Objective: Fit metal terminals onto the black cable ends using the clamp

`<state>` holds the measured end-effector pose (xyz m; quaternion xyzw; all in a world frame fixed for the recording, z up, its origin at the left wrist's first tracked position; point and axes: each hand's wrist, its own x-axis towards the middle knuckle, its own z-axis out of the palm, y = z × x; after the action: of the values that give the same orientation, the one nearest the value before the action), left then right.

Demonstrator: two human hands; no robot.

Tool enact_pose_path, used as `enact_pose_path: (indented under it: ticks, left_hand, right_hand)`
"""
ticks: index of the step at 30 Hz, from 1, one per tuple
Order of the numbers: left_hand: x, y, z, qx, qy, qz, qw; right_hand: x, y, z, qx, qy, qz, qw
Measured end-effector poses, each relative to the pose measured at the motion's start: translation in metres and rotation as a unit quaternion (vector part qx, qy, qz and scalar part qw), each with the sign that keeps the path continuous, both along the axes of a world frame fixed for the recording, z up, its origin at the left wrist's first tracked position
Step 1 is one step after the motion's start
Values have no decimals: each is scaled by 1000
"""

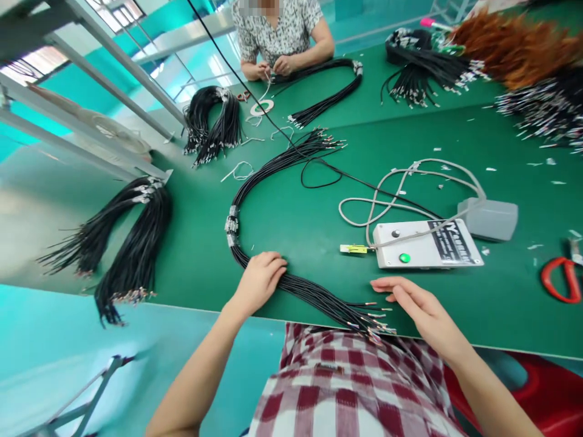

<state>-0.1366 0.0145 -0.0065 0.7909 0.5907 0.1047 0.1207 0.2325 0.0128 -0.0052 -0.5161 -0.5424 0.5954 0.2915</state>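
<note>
A bundle of thin black cables (pixel 319 290) lies in a C-shaped curve on the green table. White label tags (pixel 231 224) are gathered around its middle. My left hand (pixel 260 280) is closed over the lower part of the bundle, its palm hiding some cables. Bare wire tips fan out at the bundle's near end, by the table edge. To the right of those tips, my right hand (pixel 416 300) hovers with fingers stretched out and nothing in them. Just beyond it sits a white test box (pixel 419 246) with a green button and a yellow-green connector (pixel 354 249).
A grey adapter (pixel 494 218) with looped cord lies behind the box, red-handled scissors (pixel 561 279) at far right. More black bundles (pixel 150 224) hang over the left edge. Across the table, a person (pixel 285 42) handles another bundle (pixel 334 100). Brown cables (pixel 514 48) are piled back right.
</note>
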Motion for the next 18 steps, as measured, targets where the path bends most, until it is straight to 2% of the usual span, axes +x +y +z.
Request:
enact_pose_path:
  ticks: [3,7,13,18]
  left_hand:
    - [-33,10,12,-61,39,19,997]
    - [-60,22,24,-157,10,-4,987]
    - [-68,44,29,-243,-43,-48,968]
    - [-69,43,33,-257,-107,-31,960]
  right_hand:
    - [-2,1,-8,-9,-13,21,1000]
    - [-5,3,-15,2,-28,37,999]
    - [-7,6,-17,5,-30,49,998]
    - [-6,6,-18,7,-26,49,998]
